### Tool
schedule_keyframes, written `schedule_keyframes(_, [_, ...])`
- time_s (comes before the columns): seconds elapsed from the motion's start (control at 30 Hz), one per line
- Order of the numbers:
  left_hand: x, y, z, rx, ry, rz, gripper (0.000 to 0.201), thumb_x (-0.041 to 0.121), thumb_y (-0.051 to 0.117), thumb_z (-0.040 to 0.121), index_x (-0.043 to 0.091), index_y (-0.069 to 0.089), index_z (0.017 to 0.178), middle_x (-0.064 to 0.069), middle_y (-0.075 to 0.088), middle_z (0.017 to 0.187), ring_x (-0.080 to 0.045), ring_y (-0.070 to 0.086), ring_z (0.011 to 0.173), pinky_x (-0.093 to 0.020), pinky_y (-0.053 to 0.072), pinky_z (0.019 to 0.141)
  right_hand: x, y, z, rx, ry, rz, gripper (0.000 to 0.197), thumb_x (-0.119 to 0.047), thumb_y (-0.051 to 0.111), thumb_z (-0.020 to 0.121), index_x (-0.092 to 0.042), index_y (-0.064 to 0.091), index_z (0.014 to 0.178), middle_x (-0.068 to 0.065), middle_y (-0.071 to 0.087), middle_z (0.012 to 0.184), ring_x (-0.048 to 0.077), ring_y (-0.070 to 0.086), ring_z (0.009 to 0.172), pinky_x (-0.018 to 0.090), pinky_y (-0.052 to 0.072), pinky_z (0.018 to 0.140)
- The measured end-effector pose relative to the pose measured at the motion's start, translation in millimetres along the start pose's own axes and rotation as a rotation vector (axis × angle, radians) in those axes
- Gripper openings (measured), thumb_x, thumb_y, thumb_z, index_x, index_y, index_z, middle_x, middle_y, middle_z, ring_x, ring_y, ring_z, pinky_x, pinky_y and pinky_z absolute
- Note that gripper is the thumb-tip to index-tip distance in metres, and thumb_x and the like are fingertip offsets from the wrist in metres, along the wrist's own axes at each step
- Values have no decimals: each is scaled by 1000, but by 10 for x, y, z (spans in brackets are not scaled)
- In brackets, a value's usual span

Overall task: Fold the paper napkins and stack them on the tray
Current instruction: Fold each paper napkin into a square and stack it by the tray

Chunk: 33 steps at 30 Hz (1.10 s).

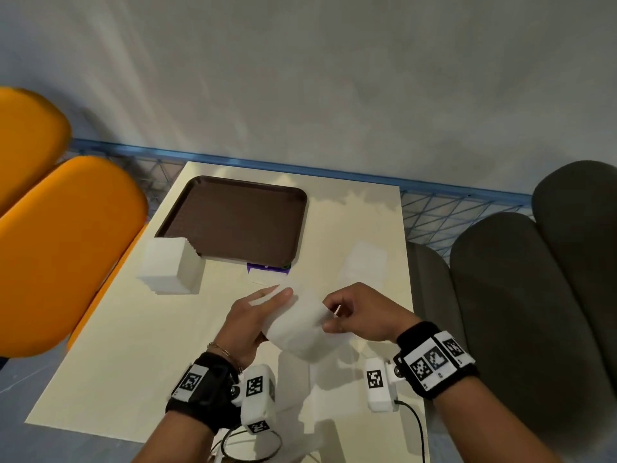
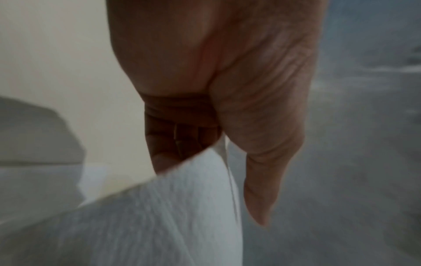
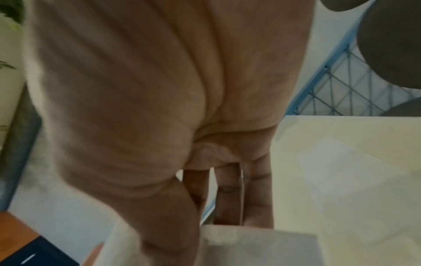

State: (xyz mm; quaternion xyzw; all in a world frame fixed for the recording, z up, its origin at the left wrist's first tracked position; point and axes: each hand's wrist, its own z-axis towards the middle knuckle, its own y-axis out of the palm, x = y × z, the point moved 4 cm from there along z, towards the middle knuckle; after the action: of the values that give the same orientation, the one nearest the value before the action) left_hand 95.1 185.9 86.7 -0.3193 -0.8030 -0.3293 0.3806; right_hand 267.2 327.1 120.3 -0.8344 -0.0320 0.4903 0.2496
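A white paper napkin [image 1: 300, 320] hangs above the table's near middle, held between both hands. My left hand [image 1: 257, 315] holds its left side, thumb against the paper and fingers stretched along it; the left wrist view shows the napkin [image 2: 159, 216] pinched under the thumb. My right hand [image 1: 354, 315] pinches the right edge with curled fingers; the napkin [image 3: 257, 246] shows in the right wrist view too. A brown tray [image 1: 233, 222] with nothing on it lies at the back left. A stack of white napkins [image 1: 170, 265] stands at its near left corner.
A single flat napkin [image 1: 365, 262] lies on the cream table [image 1: 133, 362] to the right of the tray. A small purple item [image 1: 267, 268] pokes out from the tray's near edge. Orange seats [image 1: 63, 245] flank the left, dark grey ones [image 1: 521, 312] the right.
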Motion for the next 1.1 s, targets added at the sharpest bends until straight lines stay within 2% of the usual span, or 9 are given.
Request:
schedule_keyframes(0.23, [-10, -51, -205, -168, -72, 170, 36, 31, 85, 84, 7, 80, 110, -14, 79, 111, -24, 73, 94, -33, 58, 79, -248, -46, -51, -45, -138, -46, 9, -14, 82, 91, -20, 82, 98, -10, 76, 99, 13, 70, 99, 33, 54, 100])
schedule_keyframes(0.33, [-120, 26, -293, -260, -173, 99, 28, 18, 77, 90, 1, 79, 112, -19, 77, 110, -28, 74, 91, -36, 61, 77, -355, -17, -82, -80, -192, -27, 8, -12, 82, 92, -16, 82, 97, -17, 74, 99, 5, 68, 96, 21, 50, 97])
schedule_keyframes(0.43, [-241, 85, -353, -317, -219, 7, 48, 21, 82, 88, -7, 70, 124, -33, 65, 129, -48, 65, 118, -55, 52, 104, -475, -15, -120, -90, -269, -15, 13, -7, 82, 91, -20, 81, 91, -21, 73, 97, 4, 68, 97, 24, 51, 98])
schedule_keyframes(0.5, [-297, 102, -378, -312, -237, -71, 60, 26, 87, 80, -9, 69, 125, -35, 64, 128, -47, 64, 117, -57, 49, 106, -518, -31, -132, -84, -306, -18, 17, -7, 82, 90, -24, 82, 91, -24, 72, 98, 3, 67, 100, 25, 51, 100])
schedule_keyframes(0.6, [-261, 96, -389, -261, -180, -104, 46, 23, 88, 78, -5, 77, 112, -23, 73, 115, -32, 72, 97, -41, 59, 83, -507, -62, -120, -42, -318, -118, 7, -15, 83, 91, -21, 82, 91, -25, 71, 108, 1, 63, 107, 19, 46, 99])
schedule_keyframes(0.73, [-76, 6, -401, -102, -20, 15, 32, 15, 84, 79, -2, 80, 106, -21, 77, 114, -36, 74, 102, -44, 61, 90, -384, -136, -138, -21, -194, -270, 23, -28, 88, 86, -29, 78, 106, -32, 59, 139, -7, 54, 125, 19, 41, 108])
schedule_keyframes(0.87, [84, -59, -408, 37, 116, 144, 19, 12, 92, 71, 3, 82, 83, -16, 80, 94, -23, 73, 80, -32, 58, 70, -333, -139, -175, -52, -38, -111, 59, -41, 98, 68, -39, 72, 121, -26, 70, 123, 2, 68, 103, 30, 56, 98])
schedule_keyframes(1.0, [166, -59, -434, 92, 190, 161, 22, 10, 92, 71, 2, 81, 88, -15, 80, 94, -22, 73, 78, -30, 59, 68, -392, -43, -100, 229, -98, 131, 11, -34, 86, 88, -26, 81, 94, -12, 79, 92, 23, 74, 82, 42, 62, 85])
schedule_keyframes(1.1, [215, -37, -450, 104, 232, 194, 24, 12, 90, 75, 4, 82, 96, -10, 81, 97, -22, 76, 84, -32, 63, 76, -396, -14, -68, 342, -120, 147, 7, -32, 85, 89, -26, 82, 89, -15, 76, 80, 10, 65, 66, 31, 58, 71])
